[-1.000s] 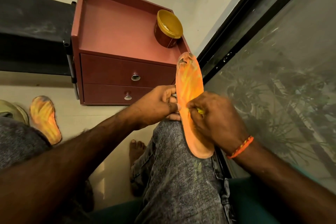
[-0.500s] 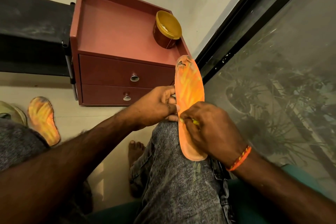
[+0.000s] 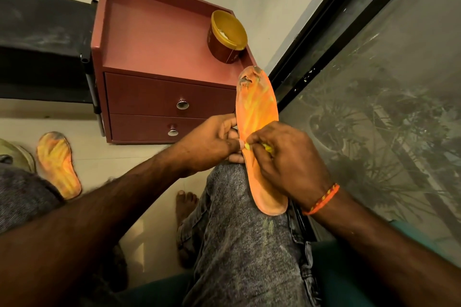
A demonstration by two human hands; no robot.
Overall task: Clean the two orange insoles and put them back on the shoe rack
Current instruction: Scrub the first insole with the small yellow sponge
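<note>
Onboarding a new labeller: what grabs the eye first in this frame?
The long orange foam insole with yellow streaks, propped on the grey-jeaned knee at centre, gripped at its edge by the left hand while the right hand presses a small yellow thing against it. Next, its twin orange insole lying on the floor at left, and the round brown tub with a yellow rim on the red-brown two-drawer cabinet.
</note>
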